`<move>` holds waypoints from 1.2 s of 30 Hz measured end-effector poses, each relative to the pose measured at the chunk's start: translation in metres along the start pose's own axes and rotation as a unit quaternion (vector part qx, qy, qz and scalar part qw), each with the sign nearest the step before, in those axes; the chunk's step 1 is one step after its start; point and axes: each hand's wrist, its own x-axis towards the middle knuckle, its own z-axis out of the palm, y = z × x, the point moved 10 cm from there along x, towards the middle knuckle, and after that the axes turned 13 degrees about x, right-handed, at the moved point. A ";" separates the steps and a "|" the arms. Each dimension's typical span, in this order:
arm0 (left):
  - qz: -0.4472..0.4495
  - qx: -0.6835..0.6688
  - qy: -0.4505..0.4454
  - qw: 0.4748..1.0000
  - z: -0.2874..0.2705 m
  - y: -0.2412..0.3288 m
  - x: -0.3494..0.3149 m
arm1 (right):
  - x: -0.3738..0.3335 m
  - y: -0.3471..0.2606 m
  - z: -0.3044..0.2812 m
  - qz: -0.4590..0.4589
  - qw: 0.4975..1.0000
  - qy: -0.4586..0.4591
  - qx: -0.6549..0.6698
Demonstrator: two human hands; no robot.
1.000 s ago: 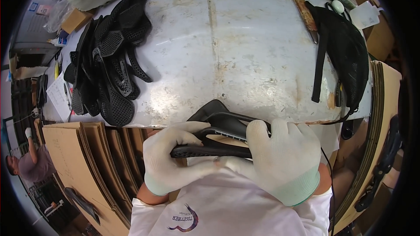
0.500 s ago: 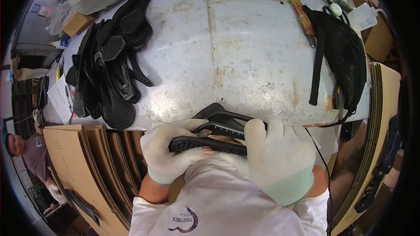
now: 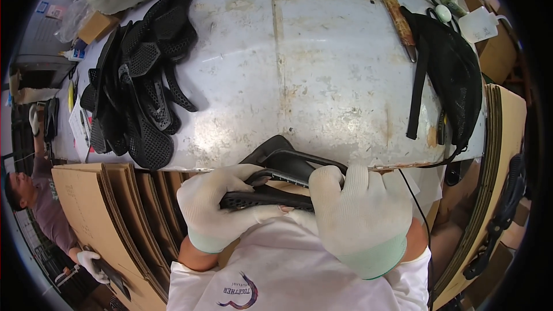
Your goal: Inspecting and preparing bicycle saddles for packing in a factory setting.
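Note:
Both my hands, in white knit gloves with green cuffs, hold a black bicycle saddle (image 3: 275, 148) close to my chest at the table's front edge. Its underside shows a rail with white scale marks, and its near rim has a honeycomb pattern. My left hand (image 3: 216, 204) wraps the saddle's left end, with the thumb along the near rim; a fingertip shows through the glove. My right hand (image 3: 363, 213) grips the other end, its fingers curled over the rail. The gloves hide part of the saddle.
Black honeycomb pads (image 3: 141, 75) lie piled on the worn table (image 3: 236, 80). At right are a wooden-handled tool (image 3: 394, 17), a black bag-like cover (image 3: 452, 69) and a white bottle (image 3: 478, 24). Cardboard sheets (image 3: 80, 213) stand at left; another person (image 3: 49, 207) works beyond.
My hands and the saddle have shifted slightly left, and the saddle has tilted a little. At the left, the other person has leaned in, one gloved hand raised and the other at a black piece.

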 end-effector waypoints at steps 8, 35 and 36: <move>0.011 -0.231 -0.093 0.968 0.020 -0.023 0.012 | 0.003 0.016 0.010 -0.041 0.996 -0.023 0.076; -0.003 -0.484 -0.134 0.865 0.083 0.017 -0.034 | -0.022 0.036 0.096 0.157 0.590 -0.243 0.754; -0.002 -0.485 -0.133 0.864 0.080 0.019 -0.033 | -0.026 0.039 0.106 0.157 0.591 -0.243 0.753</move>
